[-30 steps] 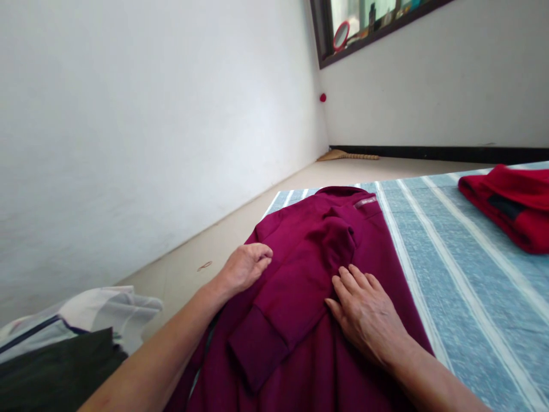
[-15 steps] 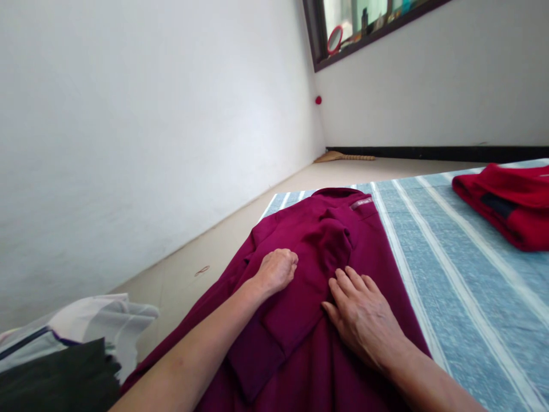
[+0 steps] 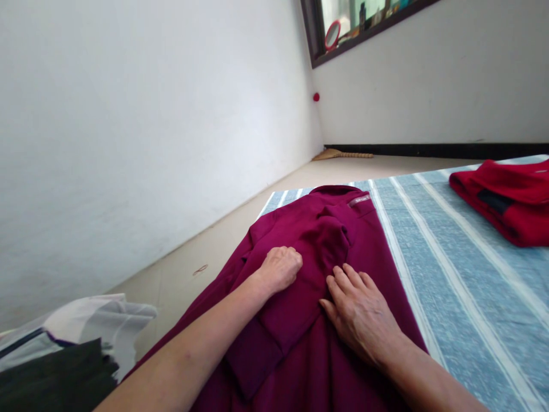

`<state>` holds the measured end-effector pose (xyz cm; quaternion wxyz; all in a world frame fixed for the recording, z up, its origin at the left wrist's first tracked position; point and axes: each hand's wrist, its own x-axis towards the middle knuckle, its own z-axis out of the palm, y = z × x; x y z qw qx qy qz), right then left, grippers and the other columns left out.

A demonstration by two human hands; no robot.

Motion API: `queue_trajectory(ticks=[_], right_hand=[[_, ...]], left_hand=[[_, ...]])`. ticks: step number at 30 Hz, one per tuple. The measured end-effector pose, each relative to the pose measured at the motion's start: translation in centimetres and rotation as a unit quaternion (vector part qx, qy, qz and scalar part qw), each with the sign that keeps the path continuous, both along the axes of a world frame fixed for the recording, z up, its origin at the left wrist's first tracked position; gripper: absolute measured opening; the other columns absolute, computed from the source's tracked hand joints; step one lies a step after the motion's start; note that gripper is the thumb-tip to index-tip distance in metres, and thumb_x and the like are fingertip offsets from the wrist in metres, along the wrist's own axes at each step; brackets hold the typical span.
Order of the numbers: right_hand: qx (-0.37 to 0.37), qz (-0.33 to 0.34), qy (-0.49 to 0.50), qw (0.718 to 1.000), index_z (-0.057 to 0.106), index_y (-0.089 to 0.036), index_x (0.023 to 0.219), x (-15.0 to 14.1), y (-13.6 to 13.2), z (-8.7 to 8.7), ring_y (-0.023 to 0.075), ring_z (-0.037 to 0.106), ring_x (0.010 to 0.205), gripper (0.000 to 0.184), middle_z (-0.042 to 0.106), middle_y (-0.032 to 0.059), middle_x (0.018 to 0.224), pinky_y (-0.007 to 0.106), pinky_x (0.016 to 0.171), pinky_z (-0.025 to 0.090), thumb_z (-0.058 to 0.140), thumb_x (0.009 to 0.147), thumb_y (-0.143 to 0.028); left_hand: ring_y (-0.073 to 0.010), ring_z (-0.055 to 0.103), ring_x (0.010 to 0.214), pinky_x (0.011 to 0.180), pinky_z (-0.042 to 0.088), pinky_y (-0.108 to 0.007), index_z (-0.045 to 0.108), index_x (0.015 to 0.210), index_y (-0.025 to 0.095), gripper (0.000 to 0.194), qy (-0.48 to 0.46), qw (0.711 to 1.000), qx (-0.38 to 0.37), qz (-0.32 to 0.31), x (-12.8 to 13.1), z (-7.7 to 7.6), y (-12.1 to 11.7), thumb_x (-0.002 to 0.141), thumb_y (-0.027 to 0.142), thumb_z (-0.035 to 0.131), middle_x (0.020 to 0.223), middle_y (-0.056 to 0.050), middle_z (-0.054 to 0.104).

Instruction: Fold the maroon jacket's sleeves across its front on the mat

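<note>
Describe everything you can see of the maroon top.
The maroon top, seemingly smooth knit, lies creased on the striped sheet, collar at the far end, pale lettered strip nearby. A cuffed sleeve lies over its body. The right hand rests flat on it; the left hand is curled against it, grip unclear.

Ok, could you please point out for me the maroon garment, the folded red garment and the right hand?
Maroon garment (image 3: 295, 317): head view, on the sleeve lying across it.
Folded red garment (image 3: 525, 214): head view, right of its dark patch.
Right hand (image 3: 362, 309): head view, on its back.
</note>
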<state>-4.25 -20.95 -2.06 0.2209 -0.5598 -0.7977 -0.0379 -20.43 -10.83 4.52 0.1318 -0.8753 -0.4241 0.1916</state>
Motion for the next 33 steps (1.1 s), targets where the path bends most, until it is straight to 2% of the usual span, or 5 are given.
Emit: queue_trajectory(ticks=[6,10,22,29,33], right_hand=[[0.003,0.003,0.003,1.0,0.059,-0.013,0.12,0.0,0.0,0.1,0.0331,0.045,0.122,0.039,0.058,0.0163,0.125,0.047,0.096,0.036,0.041,0.095,-0.036],[-0.005,0.005,0.001,1.0,0.06,-0.012,0.12,0.0,0.0,0.1,0.0331,0.045,0.121,0.04,0.058,0.0162,0.125,0.047,0.096,0.036,0.04,0.095,-0.036],[0.003,0.006,0.006,1.0,0.059,-0.012,0.12,0.0,0.1,-0.2,0.0327,0.044,0.122,0.039,0.058,0.0165,0.124,0.047,0.097,0.035,0.041,0.095,-0.037],[-0.001,0.004,0.005,1.0,0.059,-0.012,0.12,0.1,0.0,-0.1,0.0332,0.044,0.122,0.04,0.058,0.0163,0.124,0.047,0.097,0.035,0.04,0.095,-0.037],[-0.003,0.005,0.005,1.0,0.059,-0.012,0.121,0.0,0.1,-0.1,0.0333,0.044,0.122,0.04,0.058,0.0165,0.124,0.047,0.097,0.036,0.04,0.095,-0.037]], left_hand=[[-0.0191,0.063,0.074,0.068,0.046,-0.029,0.061,0.077,0.017,0.02,-0.102,0.993,-0.02,0.053,-2.2,0.1,1.1,0.083,0.016,0.043,0.081,-0.007,0.067],[-0.0165,0.061,0.071,0.066,0.042,-0.026,0.06,0.073,0.018,0.02,-0.144,0.987,-0.055,0.049,-2.4,0.1,1.1,0.083,0.015,0.043,0.077,-0.004,0.066],[-0.0211,0.065,0.076,0.069,0.048,-0.03,0.064,0.077,0.016,0.024,-0.066,0.997,-0.048,0.016,-0.5,0.4,0.6,0.087,0.018,0.042,0.081,-0.009,0.069],[-0.0279,0.067,0.083,0.071,0.052,-0.037,0.066,0.086,0.011,0.023,-0.021,1.0,-0.019,0.0,0.6,0.1,0.2,0.079,0.007,0.044,0.085,-0.016,0.069],[-0.0275,0.067,0.084,0.074,0.052,-0.037,0.066,0.087,0.011,0.023,-0.022,1.0,-0.019,0.004,0.7,0.0,0.3,0.078,0.009,0.045,0.086,-0.017,0.069]])
